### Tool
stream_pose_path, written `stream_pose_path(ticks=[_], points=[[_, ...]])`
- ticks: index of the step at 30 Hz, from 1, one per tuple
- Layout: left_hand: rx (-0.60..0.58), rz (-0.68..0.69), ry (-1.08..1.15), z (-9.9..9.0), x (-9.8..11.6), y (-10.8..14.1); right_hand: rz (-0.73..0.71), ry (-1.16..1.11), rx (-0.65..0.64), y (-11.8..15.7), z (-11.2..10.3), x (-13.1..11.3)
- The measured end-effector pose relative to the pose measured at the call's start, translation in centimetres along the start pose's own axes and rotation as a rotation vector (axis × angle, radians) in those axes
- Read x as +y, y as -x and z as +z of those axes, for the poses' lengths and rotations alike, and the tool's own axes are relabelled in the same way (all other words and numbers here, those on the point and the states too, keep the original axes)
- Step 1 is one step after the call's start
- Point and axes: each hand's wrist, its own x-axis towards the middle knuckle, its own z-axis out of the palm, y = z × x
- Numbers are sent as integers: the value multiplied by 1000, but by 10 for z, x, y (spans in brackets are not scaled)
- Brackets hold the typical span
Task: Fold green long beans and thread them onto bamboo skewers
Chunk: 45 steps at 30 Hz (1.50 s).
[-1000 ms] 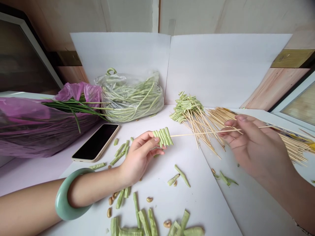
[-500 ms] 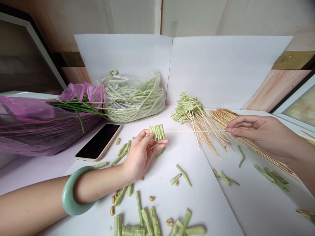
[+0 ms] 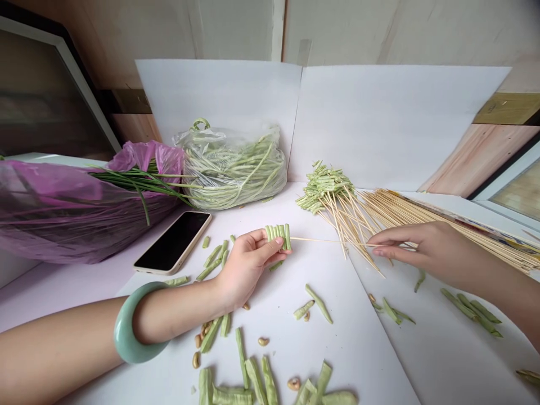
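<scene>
My left hand (image 3: 253,261), with a green bangle (image 3: 126,326) on its wrist, is closed on a row of several short green bean pieces (image 3: 278,235) threaded side by side on a skewer. The thin bamboo skewer (image 3: 320,240) runs out to the right. At its far end my right hand (image 3: 415,247) pinches it between thumb and fingers. Behind the skewer lies a pile of finished bean skewers (image 3: 324,188), their sticks pointing toward me. Loose bare skewers (image 3: 405,211) lie in a bundle behind my right hand.
Cut bean pieces (image 3: 257,377) and small brown beans (image 3: 264,341) are scattered over the white paper. A phone (image 3: 172,242) lies left, near a purple bag (image 3: 50,214) of green stalks and a clear bag (image 3: 236,169) of long beans. White boards (image 3: 400,124) stand behind.
My right hand has moved down and slightly left, and the skewer now slopes gently down to the right. The left thumb has shifted onto the bean pieces. The view has shifted slightly.
</scene>
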Motion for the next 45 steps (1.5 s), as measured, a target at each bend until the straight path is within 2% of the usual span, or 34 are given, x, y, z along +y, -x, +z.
stream_pose_path(ticks=[3,6,9,14,23,38,45], points=[[-20,-14,-4,0,1,0,-160,73,-123,4,6,-18],[-39,-21,-12,0,0,0,-275,67,-39,8,18,-37],[-89,-64,-40,2,0,2,-327,8,-29,13,32,-52],[-157,-99,-75,4,2,5,-357,-62,40,20,48,-68],[-187,-59,-116,5,5,6,-373,-48,169,26,59,-75],[-142,-71,-304,5,4,3,-328,-35,191,37,83,-84],[-108,-131,-292,4,2,2,-317,-32,213,37,86,-84]])
